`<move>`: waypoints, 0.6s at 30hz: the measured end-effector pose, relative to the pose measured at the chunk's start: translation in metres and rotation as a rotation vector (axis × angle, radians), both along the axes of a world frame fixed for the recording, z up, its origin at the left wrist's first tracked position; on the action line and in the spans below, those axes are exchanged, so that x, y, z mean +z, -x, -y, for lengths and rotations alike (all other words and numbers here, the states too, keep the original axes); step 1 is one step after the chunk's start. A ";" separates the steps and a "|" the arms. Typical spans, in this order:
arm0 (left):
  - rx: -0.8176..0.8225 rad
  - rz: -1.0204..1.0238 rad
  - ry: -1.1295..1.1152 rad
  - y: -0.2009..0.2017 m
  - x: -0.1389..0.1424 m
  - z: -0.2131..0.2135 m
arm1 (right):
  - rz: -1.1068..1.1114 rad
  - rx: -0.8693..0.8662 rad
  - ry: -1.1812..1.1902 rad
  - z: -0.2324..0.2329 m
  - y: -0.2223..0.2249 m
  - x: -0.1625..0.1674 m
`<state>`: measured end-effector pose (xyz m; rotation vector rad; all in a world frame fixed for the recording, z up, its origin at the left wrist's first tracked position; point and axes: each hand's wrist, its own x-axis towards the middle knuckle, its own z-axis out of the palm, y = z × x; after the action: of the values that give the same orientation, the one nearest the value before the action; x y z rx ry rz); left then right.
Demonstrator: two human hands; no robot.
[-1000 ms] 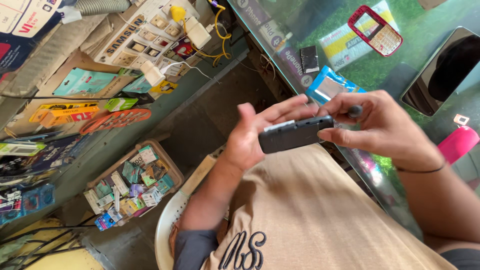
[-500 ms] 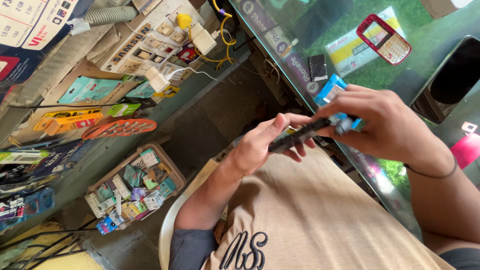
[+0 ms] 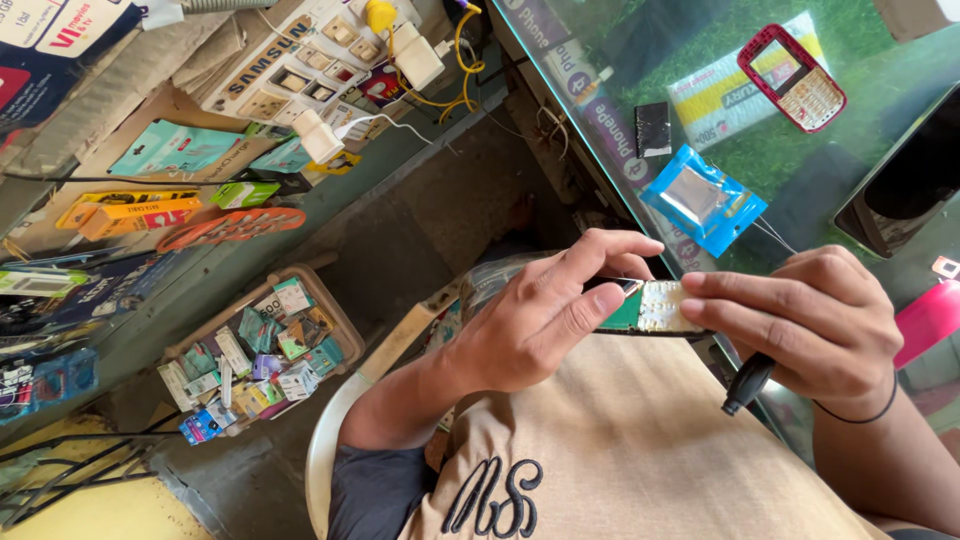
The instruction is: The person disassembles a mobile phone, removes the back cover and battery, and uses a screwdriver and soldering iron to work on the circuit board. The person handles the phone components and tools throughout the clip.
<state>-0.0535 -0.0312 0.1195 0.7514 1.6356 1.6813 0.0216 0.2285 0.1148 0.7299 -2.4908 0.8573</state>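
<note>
Right, both hands share 1 stripped phone board [image 3: 655,308] above the lap: left hand [image 3: 545,315] pinches its near end, steadying it, while right hand [image 3: 810,320] grips the far end, fingers also curled round a black screwdriver [image 3: 748,382], ready.

Below me a grey floor [image 3: 420,240], a box of small packets [image 3: 255,350], and the glass table [image 3: 760,150] with green underneath.

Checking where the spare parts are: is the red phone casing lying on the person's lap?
No, the red phone casing lies on the glass counter, well apart from the left hand and right hand holding a circuit board.
</note>
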 end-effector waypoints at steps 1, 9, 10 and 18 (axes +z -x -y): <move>0.002 -0.006 0.003 -0.001 0.002 0.000 | -0.007 -0.003 -0.006 0.000 -0.002 0.000; 0.021 -0.267 0.091 -0.011 0.009 -0.003 | -0.093 0.010 -0.049 -0.006 -0.005 0.002; 0.023 -0.320 0.099 -0.012 0.009 -0.004 | -0.113 0.015 -0.059 -0.006 -0.005 0.002; 0.083 -0.637 0.108 -0.021 0.005 -0.015 | -0.169 0.006 -0.124 -0.007 0.002 0.010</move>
<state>-0.0324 -0.0159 0.1243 1.2672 2.1860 1.4714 0.0191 0.2352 0.1243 0.8166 -2.4071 0.6193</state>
